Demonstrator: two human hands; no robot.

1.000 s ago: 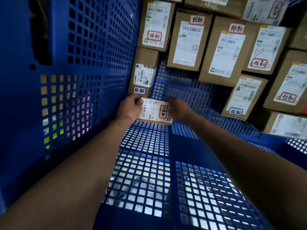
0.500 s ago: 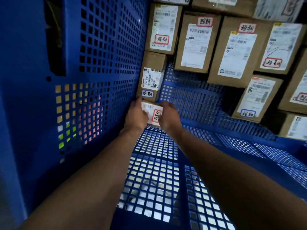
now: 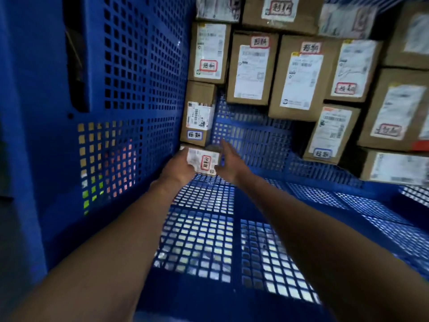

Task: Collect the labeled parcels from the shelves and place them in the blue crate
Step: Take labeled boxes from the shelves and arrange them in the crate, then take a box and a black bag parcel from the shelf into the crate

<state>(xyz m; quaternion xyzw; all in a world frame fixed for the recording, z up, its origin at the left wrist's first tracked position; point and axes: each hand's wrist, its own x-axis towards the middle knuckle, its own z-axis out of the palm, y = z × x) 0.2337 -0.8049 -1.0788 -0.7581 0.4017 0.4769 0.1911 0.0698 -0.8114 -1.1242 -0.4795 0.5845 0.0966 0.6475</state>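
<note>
1. At the crate's far left corner, the left hand [image 3: 177, 169] grips the parcel [image 3: 203, 159]. Its fingers curl about the parcel's left end and are partly hidden beneath it.
2. Right hand [image 3: 231, 162]: laid flat against the parcel's right end, fingers [image 3: 224, 147] straight and pointing toward the far wall. It encloses nothing.
3. Parcel: a small brown carton whose white label and red-bordered sticker face the camera. It sits between the two hands, low down, near the left wall and just below the box [image 3: 198, 94]. Whether it rests on the floor cannot be told.
4. Box: an upright brown carton with a white barcode label and a blue-bordered sticker, set against the left wall. Its lower edge lies just above the parcel; contact between the two cannot be judged.
5. Left forearm [image 3: 104, 252] and right forearm [image 3: 325, 240]: both bare, entering from the lower edge and converging on the parcel.
6. Crate [image 3: 139, 77]: blue plastic, its walls pierced with square holes. The floor [image 3: 202, 240] is an open grid with light showing through.
7. Stack [image 3: 299, 80]: further labelled brown cartons piled against the far wall and along the right side. Most carry red-bordered stickers, and one lower carton carries a blue-bordered one. Blur leaves the print unreadable.
</note>
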